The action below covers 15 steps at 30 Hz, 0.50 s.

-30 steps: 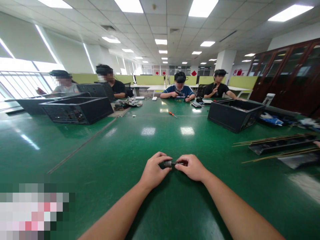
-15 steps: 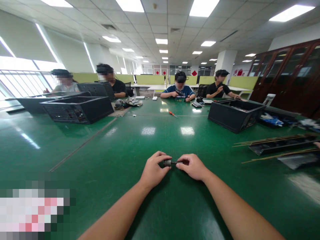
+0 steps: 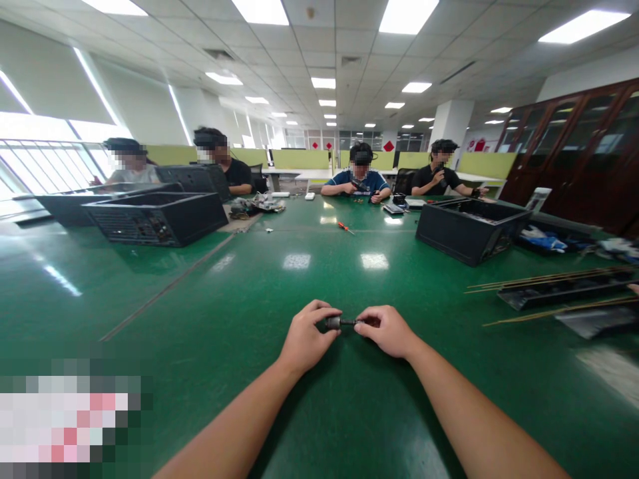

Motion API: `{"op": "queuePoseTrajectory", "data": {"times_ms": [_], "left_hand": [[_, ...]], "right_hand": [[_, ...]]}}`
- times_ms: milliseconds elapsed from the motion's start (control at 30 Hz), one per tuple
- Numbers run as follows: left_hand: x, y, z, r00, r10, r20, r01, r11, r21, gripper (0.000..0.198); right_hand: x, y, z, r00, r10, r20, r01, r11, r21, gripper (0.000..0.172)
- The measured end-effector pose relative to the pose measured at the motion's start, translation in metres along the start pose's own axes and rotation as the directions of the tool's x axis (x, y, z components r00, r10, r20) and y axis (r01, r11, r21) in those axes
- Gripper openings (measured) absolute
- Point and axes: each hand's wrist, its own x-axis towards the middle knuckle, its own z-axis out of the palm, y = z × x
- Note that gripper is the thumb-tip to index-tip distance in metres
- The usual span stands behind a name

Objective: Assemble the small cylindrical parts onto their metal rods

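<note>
Near the middle of the green table, a small dark metal cylinder with a thin shaft (image 3: 335,322) lies level between my two hands. My left hand (image 3: 304,340) grips the thick cylinder end between thumb and fingers. Thumb and fingertips of my right hand (image 3: 388,334) pinch the thin shaft from the other side. The shaft's far tip is hidden inside the right hand's fingers, and the exact kind of part is too small to make out.
Dark computer cases (image 3: 164,216) stand at the left, and another case (image 3: 469,229) at the right. An orange screwdriver (image 3: 344,227) lies ahead. Thin rods (image 3: 549,278) and dark metal channels (image 3: 559,289) are at the right. Several people work across the table (image 3: 249,279).
My right hand has shifted slightly to the right, and a little more of the shaft shows. My left hand stays almost still. The person at the far right has lifted a hand off the table.
</note>
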Motion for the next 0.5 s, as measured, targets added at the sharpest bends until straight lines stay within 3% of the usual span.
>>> {"op": "queuePoseTrajectory", "data": {"times_ms": [500], "left_hand": [[0.0022,-0.0003,-0.0025,1.000,0.008,-0.027,-0.008,1.000,0.000,0.030]], "right_hand": [[0.0011,0.0059,-0.0004,1.000,0.002,-0.003,-0.002,1.000,0.006,0.021]]}}
